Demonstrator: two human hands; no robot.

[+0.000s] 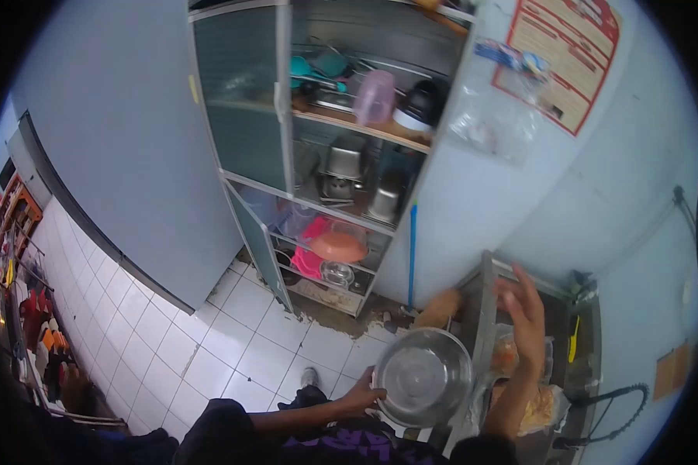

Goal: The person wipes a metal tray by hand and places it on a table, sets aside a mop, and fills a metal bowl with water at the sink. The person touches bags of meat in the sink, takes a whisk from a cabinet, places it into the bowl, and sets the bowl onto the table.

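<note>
My left hand [362,395] grips the left rim of a round metal bowl [420,377], thumb over the edge. The bowl is tilted toward the camera and looks empty inside. To its right, my right hand [522,310] is raised over the edge of a sink counter [485,310], fingers apart and holding nothing. Below that hand lie a clear container with orange food [506,353] and a plastic bag with yellowish contents [539,407].
An open cabinet [287,155] holds metal containers, a pink pitcher [374,97] and an orange bowl [339,246]. A grey panel [132,139] stands left. A black coiled hose [636,387] and a yellow-handled tool [574,339] are at the right.
</note>
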